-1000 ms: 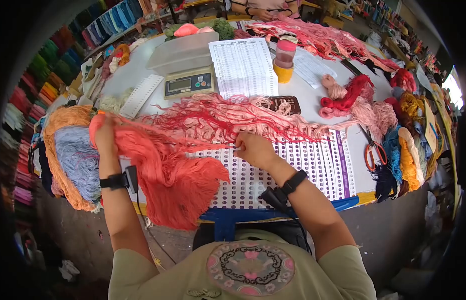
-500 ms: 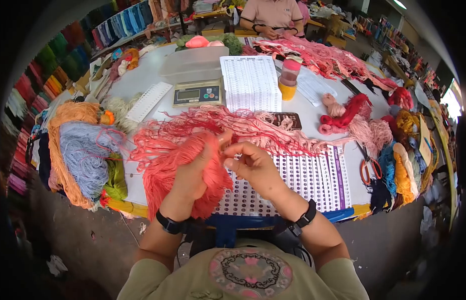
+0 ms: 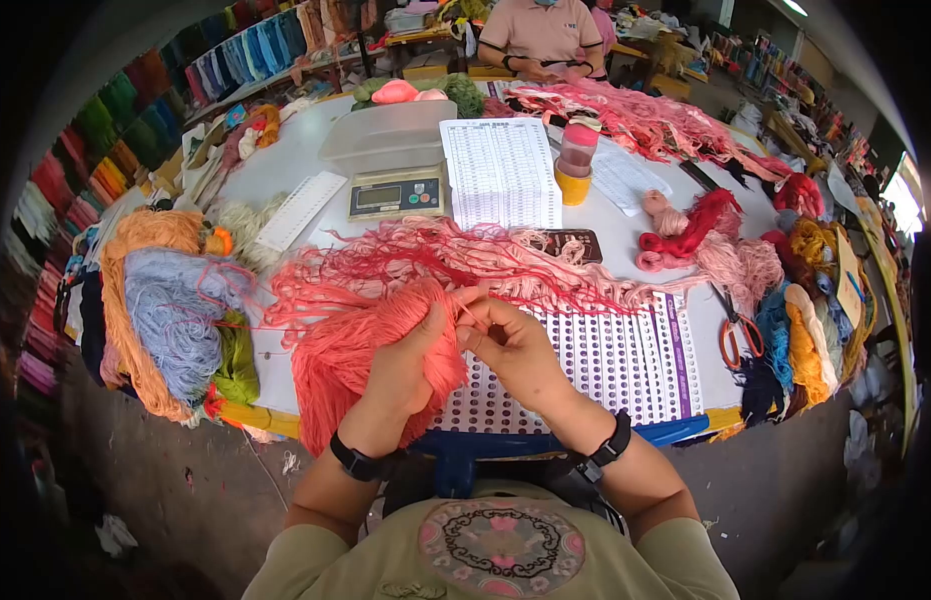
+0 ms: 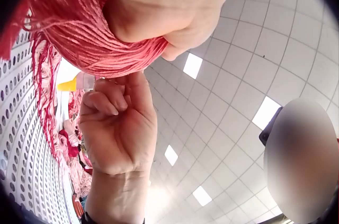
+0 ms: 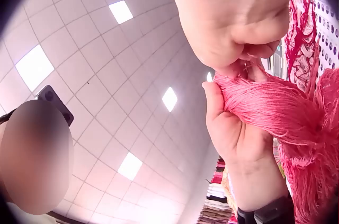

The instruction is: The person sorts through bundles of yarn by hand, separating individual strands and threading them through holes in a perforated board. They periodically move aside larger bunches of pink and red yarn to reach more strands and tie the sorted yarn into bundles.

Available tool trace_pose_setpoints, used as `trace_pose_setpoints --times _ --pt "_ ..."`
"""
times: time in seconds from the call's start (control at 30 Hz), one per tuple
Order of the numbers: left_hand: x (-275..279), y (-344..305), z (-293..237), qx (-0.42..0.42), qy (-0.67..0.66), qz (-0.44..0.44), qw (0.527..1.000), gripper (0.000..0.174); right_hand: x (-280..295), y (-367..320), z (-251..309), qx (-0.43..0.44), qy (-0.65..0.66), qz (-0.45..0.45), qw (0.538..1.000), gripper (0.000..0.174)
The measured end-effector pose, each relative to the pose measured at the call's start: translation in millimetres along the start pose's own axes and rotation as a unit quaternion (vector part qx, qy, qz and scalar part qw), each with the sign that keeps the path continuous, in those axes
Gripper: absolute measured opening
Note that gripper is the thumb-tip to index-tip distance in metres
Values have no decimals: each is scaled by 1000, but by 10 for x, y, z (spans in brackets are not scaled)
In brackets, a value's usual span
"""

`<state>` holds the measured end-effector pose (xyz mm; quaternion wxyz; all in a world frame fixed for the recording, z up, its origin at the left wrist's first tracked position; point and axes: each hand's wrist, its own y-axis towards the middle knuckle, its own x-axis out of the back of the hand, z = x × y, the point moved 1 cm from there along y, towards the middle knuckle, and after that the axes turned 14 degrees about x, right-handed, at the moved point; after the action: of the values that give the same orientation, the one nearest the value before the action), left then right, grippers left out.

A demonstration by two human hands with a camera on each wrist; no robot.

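Observation:
A thick coral-pink yarn skein (image 3: 357,350) is draped over the left hand (image 3: 405,365), which grips it with the thumb on the near side. The right hand (image 3: 515,355) meets the left fingertips at the skein's right edge, its thumb and index finger pinching at the strands. In the left wrist view the yarn (image 4: 95,44) wraps round the left hand (image 4: 164,7), and the right hand (image 4: 119,123) touches it from below with curled fingers. From the right wrist view, the right hand (image 5: 238,17) covers part of the skein's end (image 5: 265,102).
Red and pink strands (image 3: 425,250) lie across punched white cards (image 3: 605,360). Behind stand a scale (image 3: 395,193), printed sheets (image 3: 500,170) and a pink-and-yellow jar (image 3: 575,165). Orange-handled scissors (image 3: 740,340) lie right; blue and orange skeins (image 3: 175,310) lie left. Another person (image 3: 543,35) sits opposite.
The left hand has brought the skein from the left to the middle, bunching it. The right hand has come up from the cards to the skein's edge and now pinches there.

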<state>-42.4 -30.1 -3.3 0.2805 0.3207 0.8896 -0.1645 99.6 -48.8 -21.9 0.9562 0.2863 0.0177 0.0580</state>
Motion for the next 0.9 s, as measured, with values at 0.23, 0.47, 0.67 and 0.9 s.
trace_pose_setpoints --times 0.23,0.47,0.67,0.9 --pt "22 -9 10 -13 -22 -24 999 51 8 18 217 -99 133 -52 985 5" --pt "-3 12 24 -15 -35 -27 999 50 6 11 213 -130 165 -99 973 8" --pt "67 40 126 -18 -34 -44 998 42 -22 25 36 -75 99 -72 990 7" --pt "0 24 65 -38 -46 -34 998 32 27 1 217 -151 193 -106 964 4"
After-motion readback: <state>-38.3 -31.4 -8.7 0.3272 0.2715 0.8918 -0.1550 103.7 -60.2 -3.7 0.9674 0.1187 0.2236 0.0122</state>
